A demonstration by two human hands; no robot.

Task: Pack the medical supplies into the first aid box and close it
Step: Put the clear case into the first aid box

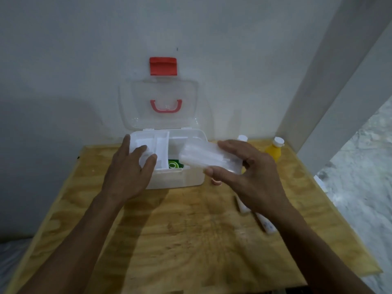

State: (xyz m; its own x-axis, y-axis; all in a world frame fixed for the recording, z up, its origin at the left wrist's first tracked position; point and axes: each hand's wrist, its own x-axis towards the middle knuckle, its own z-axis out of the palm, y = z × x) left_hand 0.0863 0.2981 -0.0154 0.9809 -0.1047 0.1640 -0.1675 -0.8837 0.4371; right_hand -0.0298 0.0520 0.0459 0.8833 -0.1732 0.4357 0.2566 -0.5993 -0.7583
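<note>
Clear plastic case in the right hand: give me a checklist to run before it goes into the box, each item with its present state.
1. Grip: right hand holds the clear plastic case between thumb and fingers. Ok.
2. Box open: the clear lid with the red latch stands upright against the wall. Ok.
3. Box steadied: left hand rests on the white first aid box, over its white inner tray. Ok.
4. Free space: a green packet already lies in the open compartment; whether the case fits beside it, cannot tell.
5. Supplies left outside: yellow bottle and two white tubes are on the wooden table. Not ok.
</note>
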